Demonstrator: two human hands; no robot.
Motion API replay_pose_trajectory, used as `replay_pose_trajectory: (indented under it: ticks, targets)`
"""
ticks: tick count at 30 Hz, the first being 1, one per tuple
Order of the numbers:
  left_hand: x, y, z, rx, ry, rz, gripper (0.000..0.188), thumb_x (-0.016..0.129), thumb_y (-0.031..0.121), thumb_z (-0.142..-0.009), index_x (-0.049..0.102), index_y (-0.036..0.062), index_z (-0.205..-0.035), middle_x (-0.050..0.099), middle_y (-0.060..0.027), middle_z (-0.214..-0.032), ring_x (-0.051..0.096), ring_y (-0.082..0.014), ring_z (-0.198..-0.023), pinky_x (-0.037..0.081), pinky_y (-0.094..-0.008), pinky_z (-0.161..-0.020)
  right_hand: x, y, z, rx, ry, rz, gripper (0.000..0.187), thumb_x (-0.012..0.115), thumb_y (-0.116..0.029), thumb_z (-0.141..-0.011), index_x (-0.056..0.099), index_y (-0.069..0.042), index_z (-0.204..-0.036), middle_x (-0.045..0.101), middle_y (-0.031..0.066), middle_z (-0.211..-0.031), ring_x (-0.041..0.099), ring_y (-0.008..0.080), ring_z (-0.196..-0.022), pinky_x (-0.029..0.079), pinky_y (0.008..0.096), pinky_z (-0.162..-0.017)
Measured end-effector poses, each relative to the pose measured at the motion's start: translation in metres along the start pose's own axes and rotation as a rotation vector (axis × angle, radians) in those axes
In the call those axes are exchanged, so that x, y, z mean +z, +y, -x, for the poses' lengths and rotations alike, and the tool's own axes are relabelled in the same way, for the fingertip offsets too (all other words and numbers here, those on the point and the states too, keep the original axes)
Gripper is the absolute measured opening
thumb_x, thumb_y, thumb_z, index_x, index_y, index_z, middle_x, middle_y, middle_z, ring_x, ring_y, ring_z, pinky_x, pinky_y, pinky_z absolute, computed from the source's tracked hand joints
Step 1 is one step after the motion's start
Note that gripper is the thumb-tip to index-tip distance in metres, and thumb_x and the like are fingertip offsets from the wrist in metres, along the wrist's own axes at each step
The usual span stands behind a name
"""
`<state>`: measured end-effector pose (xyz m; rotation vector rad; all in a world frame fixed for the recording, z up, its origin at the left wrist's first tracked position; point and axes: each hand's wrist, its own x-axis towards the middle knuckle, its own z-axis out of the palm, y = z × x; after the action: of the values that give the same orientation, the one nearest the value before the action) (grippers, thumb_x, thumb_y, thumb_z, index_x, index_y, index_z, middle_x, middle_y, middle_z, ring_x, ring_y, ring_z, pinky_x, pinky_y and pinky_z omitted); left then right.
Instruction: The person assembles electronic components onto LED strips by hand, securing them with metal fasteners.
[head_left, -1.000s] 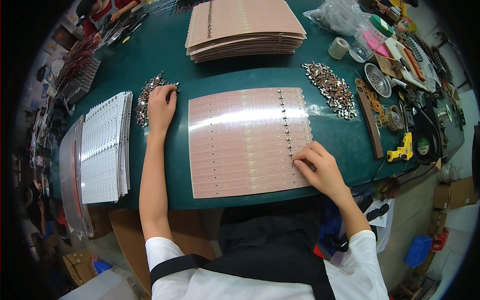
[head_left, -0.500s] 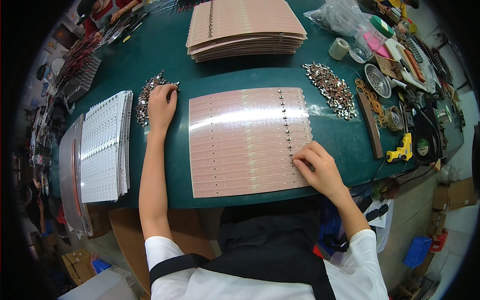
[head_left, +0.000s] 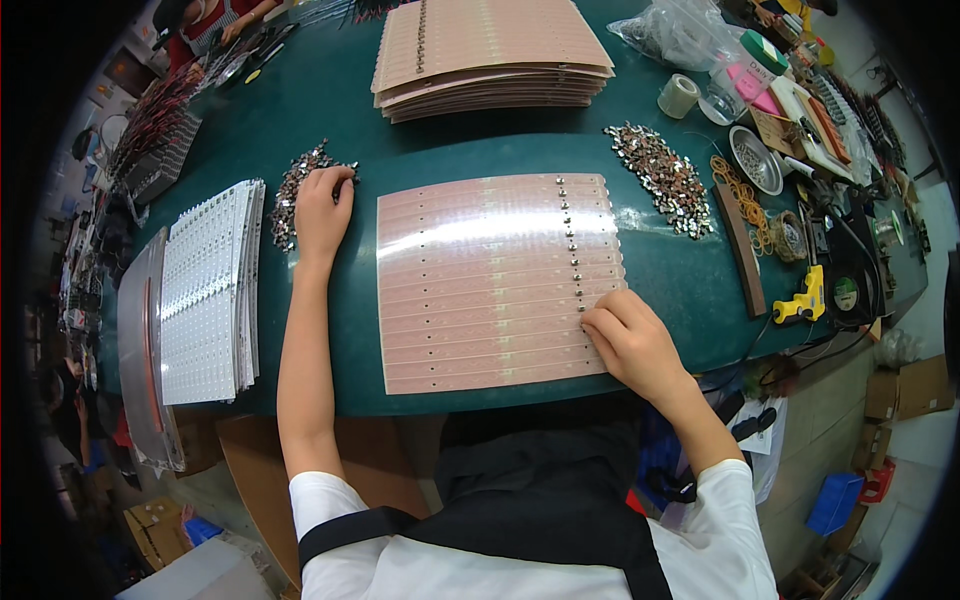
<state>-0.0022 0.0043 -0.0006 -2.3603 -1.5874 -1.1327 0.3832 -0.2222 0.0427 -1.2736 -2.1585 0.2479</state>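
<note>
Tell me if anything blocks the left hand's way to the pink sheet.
Nothing visible does: just green tabletop between the left hand and the pink sheet. The right hand is at the sheet's right side.

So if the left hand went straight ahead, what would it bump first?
Probably the pile of small metal pieces just ahead of the left hand; whether it touches them now is hard to tell.

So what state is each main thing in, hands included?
Pink sheet: flat, metal pieces partway down right column
Far pink sheets: stacked
White sheets: stacked
Left metal heap: loose pieces
Right metal heap: loose pieces
Left hand: curled at left metal heap
Right hand: bent over pink sheet's right column
</note>
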Motion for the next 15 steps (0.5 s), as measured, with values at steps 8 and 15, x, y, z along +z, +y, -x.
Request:
replay_pose_trajectory:
  ticks: [8, 15]
  targets:
    - [-0.001, -0.004, 0.005, -0.044, -0.024, 0.005, 0.013, 0.065, 0.009, -0.088, 0.070, 0.0072, -0.100, 0.067, -0.0084, -0.096, 0.063, -0.0280, -0.090, 0.050, -0.0387, -0.082, -0.027, 0.031, -0.009, 0.242, 0.057, -0.199, 0.008, 0.070, -0.008, -0.088, 0.071, -0.001, -0.090, 0.063, 0.0118, -0.082, 0.063, 0.0277, -0.073, 0.051, 0.0368, -0.067]
    - [0.000, 0.003, 0.002, -0.041, -0.014, 0.022, 0.012, 0.065, 0.008, -0.088, 0.070, 0.0070, -0.099, 0.067, -0.0082, -0.094, 0.063, -0.0279, -0.089, 0.050, -0.0387, -0.082, -0.043, 0.129, -0.017, 0.354, 0.165, 0.201, 0.010, 0.066, -0.003, -0.088, 0.068, -0.005, -0.099, 0.059, 0.0108, -0.093, 0.064, 0.0270, -0.080, 0.051, 0.0378, -0.072]
